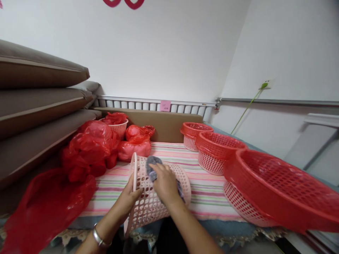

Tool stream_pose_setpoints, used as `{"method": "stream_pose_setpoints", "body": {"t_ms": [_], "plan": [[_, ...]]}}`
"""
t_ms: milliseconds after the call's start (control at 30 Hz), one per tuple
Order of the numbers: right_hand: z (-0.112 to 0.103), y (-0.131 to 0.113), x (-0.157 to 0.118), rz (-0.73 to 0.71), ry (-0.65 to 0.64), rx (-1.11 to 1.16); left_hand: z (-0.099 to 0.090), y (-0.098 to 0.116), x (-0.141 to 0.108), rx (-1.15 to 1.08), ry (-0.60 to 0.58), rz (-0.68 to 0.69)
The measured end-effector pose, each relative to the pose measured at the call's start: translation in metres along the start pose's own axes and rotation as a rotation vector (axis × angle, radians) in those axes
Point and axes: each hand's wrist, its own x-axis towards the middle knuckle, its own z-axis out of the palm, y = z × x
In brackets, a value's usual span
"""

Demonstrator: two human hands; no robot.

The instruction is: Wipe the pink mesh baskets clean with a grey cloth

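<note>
The right hand (166, 183) is curling its fingers close together over a fuzzy gray cloth (153, 162), pressing it to the side of a pale pink, round, perforated plastic basket (148, 208), while the left hand (128, 197) is clamping the rim, thumb outside. This basket, the landmark, is lying tipped on its side above a striped sheet (209, 201) and is showing no bag; how much of it is wiped, the view is not telling. Right of it, three upright lattice baskets (212, 164) are wearing red plastic over their rims, so three are looking lined and this one unlined. Beyond it to the left, one pale basket (120, 129) is holding crumpled red plastic, making five baskets altogether. Nearer on that side, red plastic bags (90, 148) are heaping up, overlapping too much for counting.
</note>
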Motion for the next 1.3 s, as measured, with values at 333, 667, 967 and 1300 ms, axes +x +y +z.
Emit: {"method": "stream_pose_setpoints", "body": {"t_ms": [333,667,967,1300], "plan": [[-0.015,0.098,-0.026,0.464,-0.054,-0.219,0.003,0.0,-0.008,0.029,-0.029,-0.014],[-0.002,-0.007,0.009,0.059,0.013,0.088,0.0,-0.013,0.002,0.042,-0.037,0.07],[-0.003,-0.012,0.005,-0.045,-0.008,0.05,0.004,-0.03,0.013,0.118,-0.052,0.163],[-0.011,0.102,-0.01,0.535,-0.06,-0.103,0.004,-0.044,-0.003,0.043,-0.112,0.05]]}}
